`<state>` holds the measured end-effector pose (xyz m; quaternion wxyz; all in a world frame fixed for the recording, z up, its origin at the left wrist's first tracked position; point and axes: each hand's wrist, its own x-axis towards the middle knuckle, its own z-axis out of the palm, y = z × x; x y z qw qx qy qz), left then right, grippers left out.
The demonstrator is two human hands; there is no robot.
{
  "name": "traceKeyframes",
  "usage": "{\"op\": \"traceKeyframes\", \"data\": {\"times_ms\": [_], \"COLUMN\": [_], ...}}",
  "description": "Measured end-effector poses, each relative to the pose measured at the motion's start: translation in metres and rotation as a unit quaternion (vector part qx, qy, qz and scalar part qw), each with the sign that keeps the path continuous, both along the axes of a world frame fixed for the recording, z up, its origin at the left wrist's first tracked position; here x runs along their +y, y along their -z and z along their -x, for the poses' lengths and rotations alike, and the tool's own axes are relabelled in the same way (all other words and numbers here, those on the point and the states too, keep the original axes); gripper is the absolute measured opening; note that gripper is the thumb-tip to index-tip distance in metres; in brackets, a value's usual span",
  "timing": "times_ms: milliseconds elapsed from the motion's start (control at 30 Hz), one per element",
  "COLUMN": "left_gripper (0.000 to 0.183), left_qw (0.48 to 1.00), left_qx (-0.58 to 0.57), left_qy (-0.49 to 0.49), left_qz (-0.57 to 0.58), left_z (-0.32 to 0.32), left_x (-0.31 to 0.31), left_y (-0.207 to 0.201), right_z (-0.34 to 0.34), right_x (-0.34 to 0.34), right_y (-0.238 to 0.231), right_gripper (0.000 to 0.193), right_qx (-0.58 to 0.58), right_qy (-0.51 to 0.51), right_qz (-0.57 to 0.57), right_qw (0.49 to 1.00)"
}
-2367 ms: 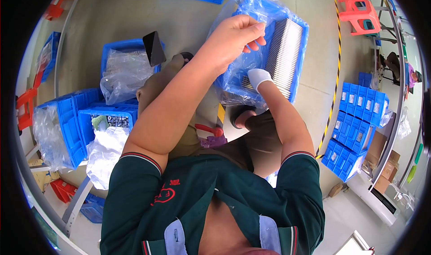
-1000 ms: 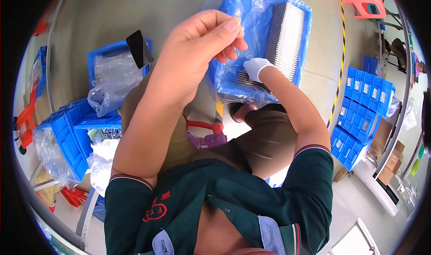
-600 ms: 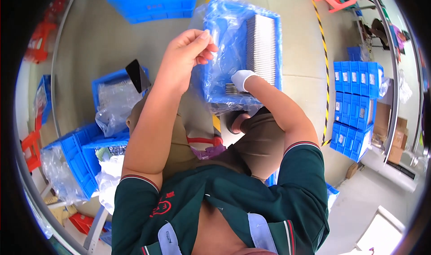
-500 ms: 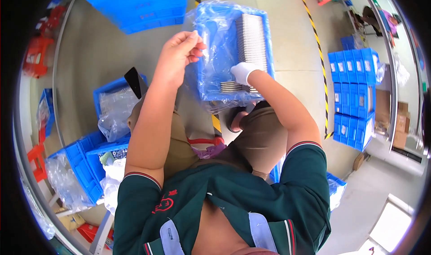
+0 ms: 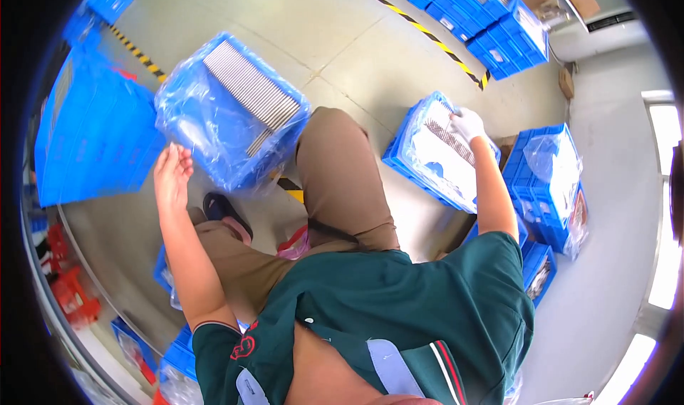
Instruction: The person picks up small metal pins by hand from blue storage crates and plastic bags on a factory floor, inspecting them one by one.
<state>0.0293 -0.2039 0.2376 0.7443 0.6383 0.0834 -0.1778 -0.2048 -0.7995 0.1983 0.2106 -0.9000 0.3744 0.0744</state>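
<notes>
My right hand point(image 5: 467, 124), in a white glove, reaches into a blue crate point(image 5: 407, 164) on the right. Its curled fingers touch the end of a row of thin metal pieces point(image 5: 447, 140) lying on white lining; what they grip is hidden. My bare left hand point(image 5: 173, 175) hovers beside the lower left edge of another blue crate point(image 5: 291, 91), fingers drawn together in a pinch. Anything in that pinch is too small to name. Clear plastic film point(image 5: 192, 113) lines this crate, and a long row of thin metal plates point(image 5: 251, 84) stands along its right side, with a short row near its end.
Tall stacked blue crates point(image 5: 92, 134) stand at the left. More crates point(image 5: 491, 27) are stacked at the far right, others point(image 5: 545, 170) along the right wall. Yellow-black tape point(image 5: 420, 27) marks the floor. My knee point(image 5: 342, 163) rises between the two crates.
My view has turned right. My right hand has left the plate row in the plastic-lined crate and moved to the right-hand crate. My left hand stays pinched, now lower beside the first crate.
</notes>
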Motion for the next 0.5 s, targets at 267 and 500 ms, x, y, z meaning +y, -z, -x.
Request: {"op": "traceKeyframes", "data": {"times_ms": [267, 500], "left_gripper": [0.019, 0.019], "left_qw": [0.998, 0.993], "left_qx": [0.053, 0.078], "left_qy": [-0.020, -0.060], "left_qz": [-0.040, -0.070], "left_z": [0.007, 0.023], "left_x": [0.015, 0.048], "left_y": [0.029, 0.024], "right_z": [0.113, 0.019], "right_x": [-0.046, -0.035], "right_y": [0.130, 0.150], "right_gripper": [0.007, 0.034], "right_qx": [-0.152, 0.059], "right_qy": [0.326, 0.224], "right_qz": [-0.246, -0.019], "right_qw": [0.900, 0.973]}}
